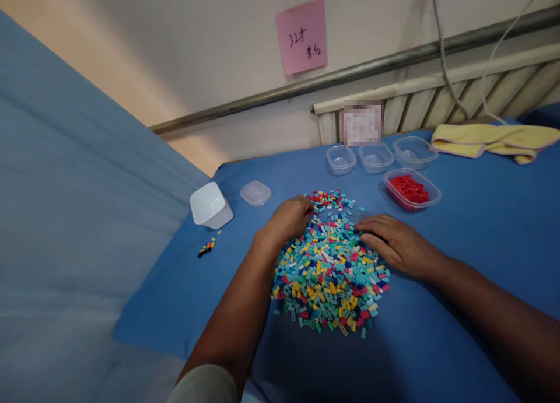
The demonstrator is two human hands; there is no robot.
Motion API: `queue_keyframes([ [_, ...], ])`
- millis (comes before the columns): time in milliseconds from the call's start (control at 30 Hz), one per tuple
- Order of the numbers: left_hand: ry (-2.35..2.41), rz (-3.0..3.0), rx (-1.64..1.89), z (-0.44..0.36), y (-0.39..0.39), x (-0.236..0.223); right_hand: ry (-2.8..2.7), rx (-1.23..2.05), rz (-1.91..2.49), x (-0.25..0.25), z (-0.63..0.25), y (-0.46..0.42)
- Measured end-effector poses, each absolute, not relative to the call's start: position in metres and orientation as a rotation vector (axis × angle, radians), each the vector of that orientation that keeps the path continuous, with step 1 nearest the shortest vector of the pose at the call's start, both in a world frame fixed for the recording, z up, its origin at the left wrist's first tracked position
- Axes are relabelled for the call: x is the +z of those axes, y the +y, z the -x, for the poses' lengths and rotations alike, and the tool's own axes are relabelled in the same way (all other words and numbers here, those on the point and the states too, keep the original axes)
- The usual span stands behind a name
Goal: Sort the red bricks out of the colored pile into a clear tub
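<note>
A wide pile of small coloured plastic pieces [330, 269] lies on the blue cloth of the table [459, 309]. My left hand [289, 217] rests on the pile's far left edge with its fingers curled down into the pieces. My right hand [396, 242] lies flat on the pile's right side, fingers stretched toward the middle. Whether either hand holds a piece is hidden. A clear tub of red pieces [411, 189] stands just beyond my right hand.
Three empty clear tubs [377, 157] stand in a row at the back. A tipped white container [210, 205] and a clear lid [255, 193] lie at the left, a few stray pieces [207, 246] near them. A yellow cloth [494, 140] lies at the back right.
</note>
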State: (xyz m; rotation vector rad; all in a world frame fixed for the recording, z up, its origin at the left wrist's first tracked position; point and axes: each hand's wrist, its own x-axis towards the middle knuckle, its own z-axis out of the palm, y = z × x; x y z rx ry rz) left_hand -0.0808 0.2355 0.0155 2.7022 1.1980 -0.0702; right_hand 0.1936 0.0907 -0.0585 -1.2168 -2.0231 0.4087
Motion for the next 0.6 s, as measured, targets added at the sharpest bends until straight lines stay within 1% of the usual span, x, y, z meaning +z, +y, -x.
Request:
queue_keyframes([
  [600, 1.146, -2.697, -0.058, 0.0818, 0.2369, 0.0116, -2.019, 0.388, 1.221, -0.0566, -0.1923, 0.0904],
])
